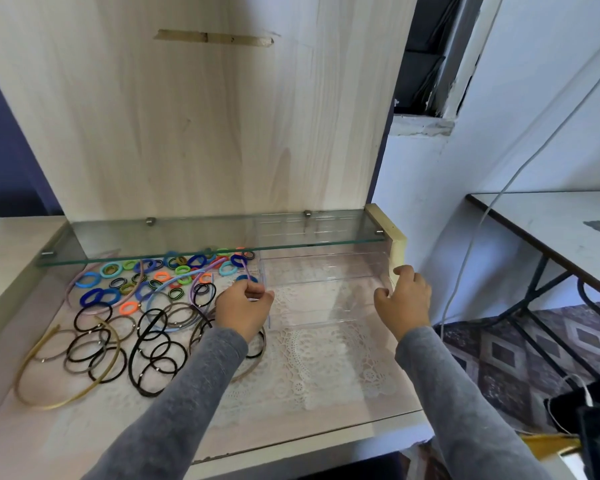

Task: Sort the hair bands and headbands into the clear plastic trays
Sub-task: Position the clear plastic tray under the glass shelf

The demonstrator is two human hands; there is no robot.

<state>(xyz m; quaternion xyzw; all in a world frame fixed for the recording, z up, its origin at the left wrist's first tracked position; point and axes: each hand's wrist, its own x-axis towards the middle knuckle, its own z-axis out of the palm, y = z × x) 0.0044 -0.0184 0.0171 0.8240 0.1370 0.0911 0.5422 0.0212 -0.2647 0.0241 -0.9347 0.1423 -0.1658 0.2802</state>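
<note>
A clear plastic tray [323, 320] with several compartments lies on the lace mat, partly under the glass shelf. My left hand [245, 306] grips the tray's left edge. At the tray's right edge, my right hand [404, 299] has its fingers curled on the wall. Left of the tray lies a heap of small coloured hair bands [160, 275], and in front of them several black and brown elastic bands [118, 344]. Thin headbands lie among them: a gold one [37, 386], a lilac one [70, 292] and a pale blue one [168, 329].
A glass shelf [222, 233] on metal pegs overhangs the back of the work surface. A wooden panel [205, 116] rises behind it. The lace mat [312, 372] covers the counter. To the right stand a table [551, 220] and a hanging white cable [482, 220].
</note>
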